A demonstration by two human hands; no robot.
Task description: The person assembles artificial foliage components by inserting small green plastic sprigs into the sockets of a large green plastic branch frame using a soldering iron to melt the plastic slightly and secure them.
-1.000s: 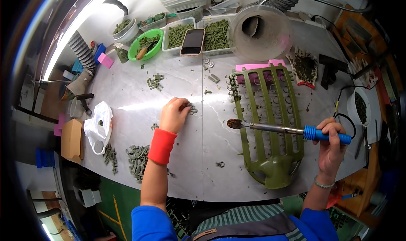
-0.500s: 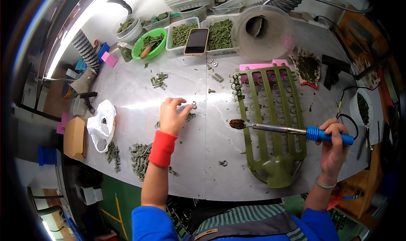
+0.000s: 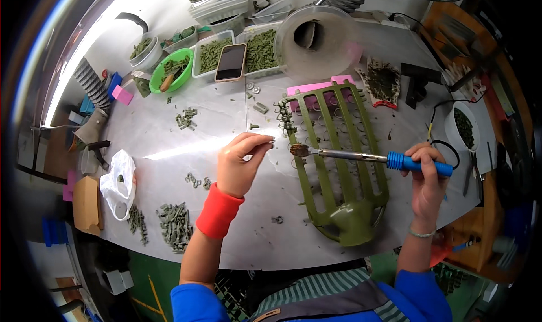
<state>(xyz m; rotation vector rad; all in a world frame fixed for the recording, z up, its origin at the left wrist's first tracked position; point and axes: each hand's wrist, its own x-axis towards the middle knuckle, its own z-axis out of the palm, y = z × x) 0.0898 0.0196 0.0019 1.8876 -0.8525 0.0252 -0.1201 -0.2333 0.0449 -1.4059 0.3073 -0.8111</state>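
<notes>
The left hand (image 3: 240, 166) pinches a small green part (image 3: 270, 142) just ahead of the soldering iron (image 3: 372, 158), which the right hand (image 3: 427, 181) grips closed by its blue handle, tip over the green rack (image 3: 339, 164).

A pale grey worktable (image 3: 169, 147) is seen. Toward its right side an olive-green pronged plastic frame (image 3: 339, 169) is laid flat, with a pink strip (image 3: 316, 87) at its far end. Along the far edge, trays of green parts (image 3: 262, 51), a green bowl (image 3: 171, 70), a dark phone (image 3: 231, 62) and a round clear cover (image 3: 316, 37) are set. Near the left edge a white plastic bag (image 3: 117, 183) is placed, and heaps of small green pieces (image 3: 175, 226) are scattered toward the near edge.
</notes>
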